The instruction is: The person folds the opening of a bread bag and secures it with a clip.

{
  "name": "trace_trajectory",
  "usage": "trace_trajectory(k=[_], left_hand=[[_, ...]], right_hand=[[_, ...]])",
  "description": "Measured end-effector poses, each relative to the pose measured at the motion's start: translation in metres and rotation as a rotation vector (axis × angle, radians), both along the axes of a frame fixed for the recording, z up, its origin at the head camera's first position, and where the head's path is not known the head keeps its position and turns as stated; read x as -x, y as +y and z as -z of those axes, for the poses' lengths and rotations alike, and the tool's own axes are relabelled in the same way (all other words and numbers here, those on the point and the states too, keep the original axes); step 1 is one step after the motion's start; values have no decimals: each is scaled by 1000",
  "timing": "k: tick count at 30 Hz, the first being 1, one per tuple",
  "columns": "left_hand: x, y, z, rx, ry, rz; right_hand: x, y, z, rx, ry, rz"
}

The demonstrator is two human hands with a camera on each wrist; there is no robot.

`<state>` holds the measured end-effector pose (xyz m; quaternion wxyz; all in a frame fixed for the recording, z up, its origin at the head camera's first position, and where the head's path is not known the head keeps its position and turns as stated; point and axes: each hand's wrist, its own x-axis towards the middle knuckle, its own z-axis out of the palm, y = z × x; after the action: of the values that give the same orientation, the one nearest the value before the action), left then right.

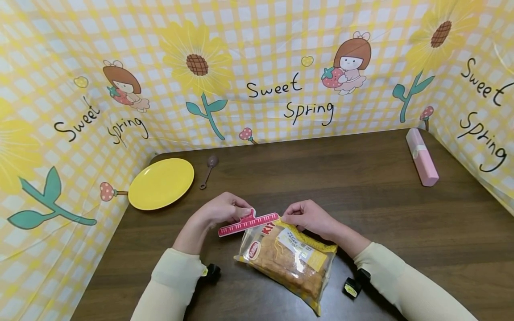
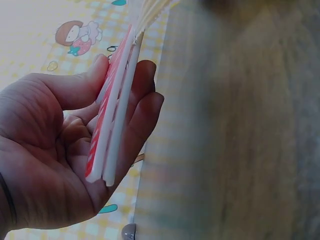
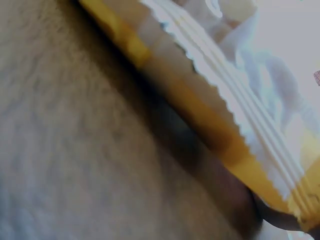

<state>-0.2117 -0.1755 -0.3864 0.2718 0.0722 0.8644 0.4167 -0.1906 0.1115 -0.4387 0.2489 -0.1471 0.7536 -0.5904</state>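
Observation:
In the head view a clear and yellow plastic bag of bread (image 1: 287,263) lies on the table, slanting toward the front right. My left hand (image 1: 222,208) pinches the handle of a long red bag clip (image 1: 237,226) with white marks. Thumb on one side and fingers on the other, the left wrist view shows the clip (image 2: 112,115) edge-on, its two bars close together. A bit of the bag's edge (image 2: 150,17) appears at the clip's far end. With thumb and fingertips my right hand (image 1: 315,218) pinches the bag's top corner. The right wrist view shows the crimped bag seam (image 3: 225,95).
A yellow plate (image 1: 160,185) sits at the back left, with a small brown spoon (image 1: 209,171) beside it. At the back right lies a long pink case (image 1: 422,158). A yellow checked cloth (image 1: 265,53) hangs around the back and sides of the wooden table (image 1: 341,174).

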Motion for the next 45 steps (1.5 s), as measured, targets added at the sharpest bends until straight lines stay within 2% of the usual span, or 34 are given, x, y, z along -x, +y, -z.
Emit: trace_trajectory(k=[8,20,28,37,45], left_hand=[[0,-7,-3,8,5,-2],[-2,3,1,-15,19,9],[-3,6,1,-5,10,-16],[-2,0,-5,5,-6,-22],[-1,-1,-2,-18,-6,-24]], right_hand=[[1,1,-1,11,3,-22],[-1,-1,0,-10,24,-5],[-1,-1,0,-10,24,-6],[3,3,-4,2,11,-75],[5,6,0,24,17,-104]])
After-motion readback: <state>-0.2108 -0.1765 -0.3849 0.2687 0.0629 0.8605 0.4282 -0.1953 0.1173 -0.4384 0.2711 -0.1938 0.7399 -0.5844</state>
